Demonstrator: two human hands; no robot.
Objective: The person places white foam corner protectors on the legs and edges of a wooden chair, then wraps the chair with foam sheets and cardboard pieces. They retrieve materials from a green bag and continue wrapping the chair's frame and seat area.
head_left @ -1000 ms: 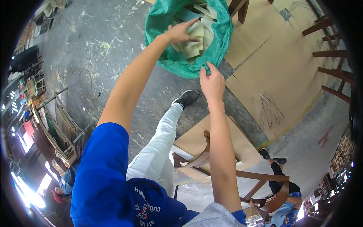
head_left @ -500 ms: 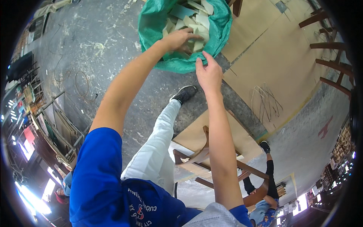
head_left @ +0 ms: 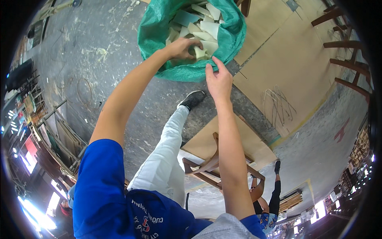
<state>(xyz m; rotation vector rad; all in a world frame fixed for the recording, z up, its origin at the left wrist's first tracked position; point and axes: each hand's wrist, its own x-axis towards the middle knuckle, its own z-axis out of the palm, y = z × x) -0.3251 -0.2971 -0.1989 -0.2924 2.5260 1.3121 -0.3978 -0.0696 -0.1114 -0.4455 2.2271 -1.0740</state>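
A green woven sack (head_left: 187, 73) stands at the top of the view, its mouth folded outward. Inside lie many off-white foam offcuts (head_left: 209, 28) and a light-blue one (head_left: 185, 18). My left hand (head_left: 183, 48) reaches into the sack near its front side, thumb and fingers curled around a pale-yellow foam piece (head_left: 200, 53). At the near rim, my right hand (head_left: 220, 77) has the sack's edge between thumb and index finger. Its other fingers are mostly hidden beneath the hand.
Brown wooden chair frames (head_left: 350, 59) stand at right, and another chair frame (head_left: 211, 163) lies by my right forearm. Flat board sheets (head_left: 286, 51) cover the floor, with thin bent wire (head_left: 278, 104) on them. Another person (head_left: 270, 211) is at lower right. Racks (head_left: 59, 131) stand left.
My left hand has sunk a little nearer the front of the sack and closed on a foam piece. The sack sits slightly lower in view. The right hand stays at the rim.
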